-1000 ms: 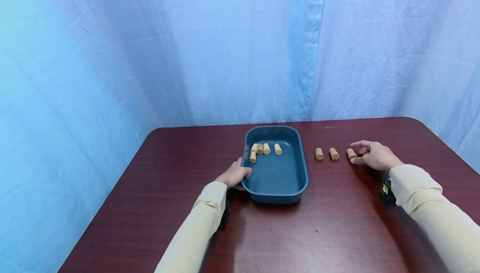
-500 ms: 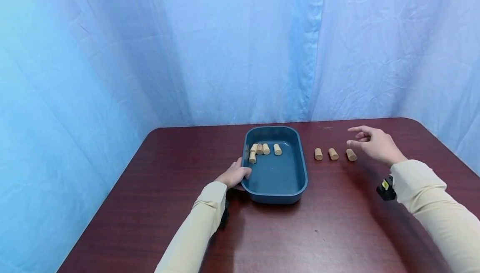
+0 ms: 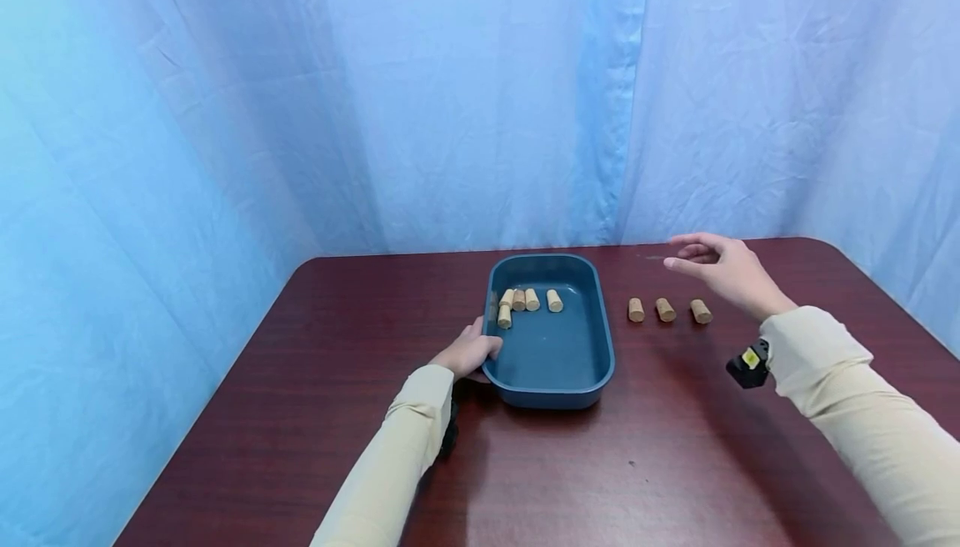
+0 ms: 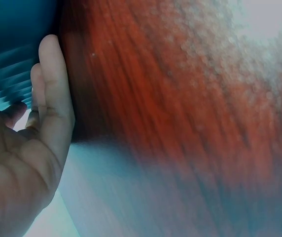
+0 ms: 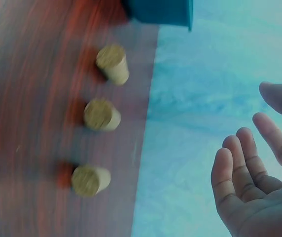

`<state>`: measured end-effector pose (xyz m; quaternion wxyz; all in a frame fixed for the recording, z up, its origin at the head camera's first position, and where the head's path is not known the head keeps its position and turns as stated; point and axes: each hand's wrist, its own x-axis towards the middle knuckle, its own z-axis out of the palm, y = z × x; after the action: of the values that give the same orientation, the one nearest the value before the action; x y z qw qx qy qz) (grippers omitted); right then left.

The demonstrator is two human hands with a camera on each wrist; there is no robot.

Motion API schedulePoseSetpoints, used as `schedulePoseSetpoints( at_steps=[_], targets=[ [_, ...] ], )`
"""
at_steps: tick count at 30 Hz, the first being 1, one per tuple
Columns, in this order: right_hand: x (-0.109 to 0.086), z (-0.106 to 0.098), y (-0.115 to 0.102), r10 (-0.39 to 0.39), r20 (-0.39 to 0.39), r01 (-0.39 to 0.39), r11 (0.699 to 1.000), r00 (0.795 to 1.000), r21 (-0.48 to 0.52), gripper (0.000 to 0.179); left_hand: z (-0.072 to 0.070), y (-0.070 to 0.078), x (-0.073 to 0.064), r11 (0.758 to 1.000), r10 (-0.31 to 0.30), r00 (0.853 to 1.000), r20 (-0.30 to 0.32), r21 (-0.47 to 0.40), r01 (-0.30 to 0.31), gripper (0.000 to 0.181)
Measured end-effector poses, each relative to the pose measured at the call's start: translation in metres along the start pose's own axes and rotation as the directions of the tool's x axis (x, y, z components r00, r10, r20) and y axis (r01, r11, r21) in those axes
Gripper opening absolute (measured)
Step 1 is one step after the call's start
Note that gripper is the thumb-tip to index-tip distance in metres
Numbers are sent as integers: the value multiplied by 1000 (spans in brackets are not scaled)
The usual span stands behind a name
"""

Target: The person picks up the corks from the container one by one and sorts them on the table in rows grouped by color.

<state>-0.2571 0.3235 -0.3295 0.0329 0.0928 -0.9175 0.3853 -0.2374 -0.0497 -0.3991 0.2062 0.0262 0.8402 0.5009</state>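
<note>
A dark blue rectangular tray (image 3: 551,363) sits on the table with several cork stoppers (image 3: 554,301) lying inside, most near its left wall. My left hand (image 3: 468,353) grips the tray's left side, thumb over the rim; in the left wrist view its fingers (image 4: 55,74) lie along the outside of the tray. To the right of the tray, three corks stand apart in a row: a left cork (image 3: 636,310), a middle cork (image 3: 665,310) and a right cork (image 3: 701,312). Above and behind them hovers my right hand (image 3: 723,270), holding nothing, its fingers loosely bent.
The dark red-brown wooden table (image 3: 300,414) has a rounded far right corner. Pale blue curtains (image 3: 480,113) hang behind and beside it. A small black wrist camera (image 3: 750,365) is worn under my right sleeve.
My right hand has left the right cork, rising and moving left with nothing in it. The right cork stays on the table. My left hand keeps its grip on the tray.
</note>
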Motion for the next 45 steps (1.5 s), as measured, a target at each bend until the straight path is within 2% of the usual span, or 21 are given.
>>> schedulePoseSetpoints(
  at_steps=[10, 18, 30, 41, 45],
  targets=[
    [10, 12, -29, -14, 51, 9, 995, 999, 100, 57, 1, 3, 0, 999, 35, 999, -2, 40, -34, 80],
    [18, 26, -44, -33, 77, 21, 988, 997, 153, 54, 3, 4, -1, 998, 30, 1000, -4, 46, -30, 79],
    [25, 47, -68, -55, 107, 37, 985, 993, 170, 50, 1, 2, 2, 999, 23, 1000, 4, 24, -23, 81],
    [36, 68, -82, -73, 138, 47, 982, 988, 185, 46, 2, 4, 1, 1000, 9, 1000, 14, 0, -9, 82],
    [42, 76, -88, -68, 146, 38, 979, 987, 201, 44, 2, 4, 1, 1000, 12, 1000, 8, 18, -12, 82]
  ],
)
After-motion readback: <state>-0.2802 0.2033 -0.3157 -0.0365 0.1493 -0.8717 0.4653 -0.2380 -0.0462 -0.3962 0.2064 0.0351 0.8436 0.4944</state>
